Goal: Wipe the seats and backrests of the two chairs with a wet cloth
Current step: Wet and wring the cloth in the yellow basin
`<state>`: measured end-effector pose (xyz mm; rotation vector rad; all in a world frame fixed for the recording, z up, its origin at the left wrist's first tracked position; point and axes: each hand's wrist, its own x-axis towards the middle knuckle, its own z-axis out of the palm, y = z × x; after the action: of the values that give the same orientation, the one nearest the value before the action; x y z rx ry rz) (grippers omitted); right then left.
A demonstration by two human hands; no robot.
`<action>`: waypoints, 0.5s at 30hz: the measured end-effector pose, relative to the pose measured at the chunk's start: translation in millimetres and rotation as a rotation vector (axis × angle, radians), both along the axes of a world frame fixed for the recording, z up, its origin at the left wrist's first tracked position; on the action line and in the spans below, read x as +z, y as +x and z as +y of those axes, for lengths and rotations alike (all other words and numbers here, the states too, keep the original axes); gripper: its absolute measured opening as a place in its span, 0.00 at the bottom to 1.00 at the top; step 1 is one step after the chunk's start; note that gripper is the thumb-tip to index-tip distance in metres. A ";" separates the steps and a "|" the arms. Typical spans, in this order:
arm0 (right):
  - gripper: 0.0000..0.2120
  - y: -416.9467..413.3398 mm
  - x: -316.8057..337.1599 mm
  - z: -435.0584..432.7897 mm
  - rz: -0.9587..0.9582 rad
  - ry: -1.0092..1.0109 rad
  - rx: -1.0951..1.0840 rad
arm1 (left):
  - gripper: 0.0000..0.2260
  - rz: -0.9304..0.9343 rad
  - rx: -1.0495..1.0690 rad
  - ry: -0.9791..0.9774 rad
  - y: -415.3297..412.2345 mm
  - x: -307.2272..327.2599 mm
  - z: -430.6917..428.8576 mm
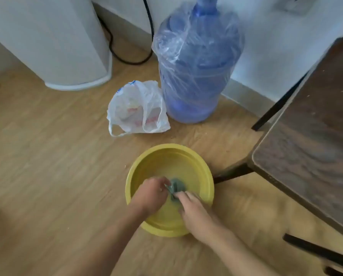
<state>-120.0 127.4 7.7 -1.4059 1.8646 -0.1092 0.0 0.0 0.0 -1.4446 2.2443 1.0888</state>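
Observation:
A yellow plastic basin (pixel 166 156) stands on the wooden floor in front of me. Both my hands are inside it. My left hand (pixel 152 194) and my right hand (pixel 194 212) grip a small grey-green cloth (pixel 176 186) between them, bunched up over the basin's middle. Most of the cloth is hidden by my fingers. A dark wooden seat or tabletop (pixel 310 148) with black metal legs fills the right side, its corner close to the basin's rim. Whether it is a chair I cannot tell.
A large blue water jug (pixel 196 72) wrapped in clear plastic stands behind the basin. A white plastic bag (pixel 136 110) lies left of it. A white appliance (pixel 63 46) and a black cable (pixel 114 52) are at the back left by the wall.

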 end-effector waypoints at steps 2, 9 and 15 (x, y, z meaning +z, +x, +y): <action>0.33 -2.5 -51.2 -20.2 0.145 -0.010 0.061 | 0.22 -0.055 -0.086 -0.022 -8.6 -42.1 -4.4; 0.33 1.2 -133.0 -63.2 0.319 -0.030 0.120 | 0.27 -0.070 -0.300 -0.078 -14.2 -126.3 -20.3; 0.13 -12.4 -135.9 -75.5 0.028 0.042 -0.184 | 0.04 0.081 0.050 0.014 -7.5 -136.1 -24.3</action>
<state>-132.5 51.9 -128.2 -1.2117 2.0057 -0.1417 -7.5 -24.3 -136.1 -1.4841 2.2610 1.1966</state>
